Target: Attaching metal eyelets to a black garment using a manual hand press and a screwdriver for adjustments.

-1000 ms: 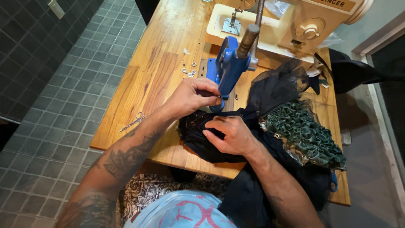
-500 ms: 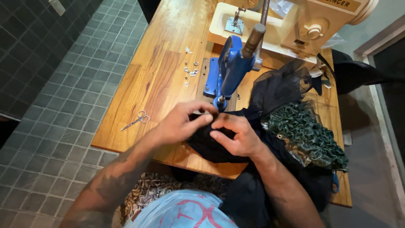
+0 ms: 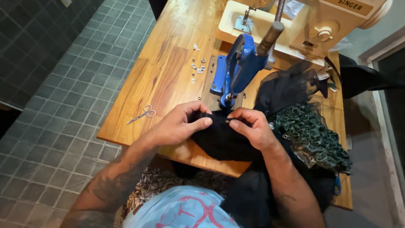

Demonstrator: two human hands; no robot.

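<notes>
Left hand (image 3: 177,126) closed on the near edge of a black fabric piece (image 3: 219,141), thumb on top, fingers curled under; right hand (image 3: 251,128) pinching the same edge just beside it, thumb and forefinger pressed together. Fabric soft, matte, crumpled, lying on the front part of the wooden table (image 3: 168,71) directly below the head of a blue hand press (image 3: 240,67), and spilling over the table edge toward the lap. Press of painted cast metal, curved C-shaped frame on a flat rectangular base, with a round dull-metal lever handle (image 3: 271,38) slanting up and away. Sheer black netting (image 3: 287,86) bunched behind the right hand, stiff and airy in look. Dark green ruffled cloth (image 3: 312,137) to the right, glossy, tightly gathered in small folds, with a few metal eyelets showing along its edge. Small silver eyelets and rings (image 3: 198,67) scattered loose on the table left of the press base. Small silver scissors (image 3: 142,115) flat on the table's left front corner, well apart from the hands. Cream sewing machine (image 3: 312,25) at the far end, smooth casing, round dial on its side. Table top of joined planks, warm orange-brown, glossy, grain plainly visible. Floor (image 3: 55,114) to the left of small square grey-green tiles with pale grout lines. Dark forearm markings on both arms; pale blue garment with red lines at the bottom edge.
</notes>
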